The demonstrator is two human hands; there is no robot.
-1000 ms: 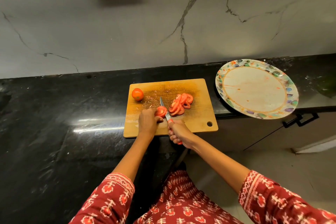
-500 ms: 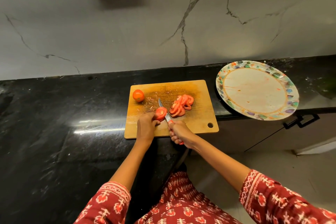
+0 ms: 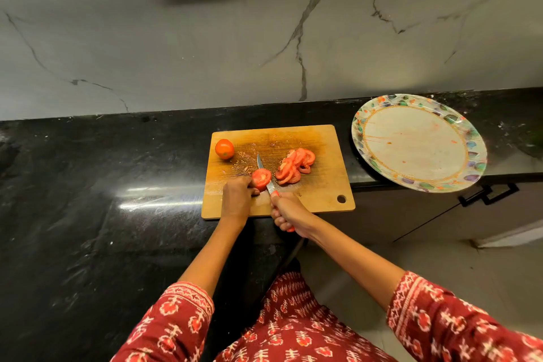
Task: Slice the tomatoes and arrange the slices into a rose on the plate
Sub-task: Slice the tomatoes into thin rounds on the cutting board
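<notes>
Nearest the counter's front edge, the right hand [image 3: 289,213] has its fingers wrapped round the red handle of a small steel-bladed knife [image 3: 263,172], whose blade runs away from the person alongside the cut face of the tomato in hand. The left hand [image 3: 237,197] sits on the near-left part of the rectangular wooden cutting board [image 3: 323,185], fingers curled over the part-sliced red tomato [image 3: 261,179], pinning it to the wood with its cut face turned toward the blade. The fingertips lie just beside the edge.

Right of the blade, mid-board, a loose overlapping heap of red tomato slices [image 3: 295,166] lies flat. At the board's far-left corner stands one whole round red tomato [image 3: 224,149], untouched. Seeds and juice wet the wood between them.

Beyond the board's right side, a round white plate with a multicoloured patterned rim [image 3: 418,185] overhangs the front edge of the black stone countertop [image 3: 102,170]; it carries only smears, no slices.

Judgement: slicing is under way, arranging not begun. Risks: the remaining tomato piece is short, so the holding fingers are close to the blade; the wet board could let it slip. The overhanging plate could tip if knocked or loaded on its near side.
</notes>
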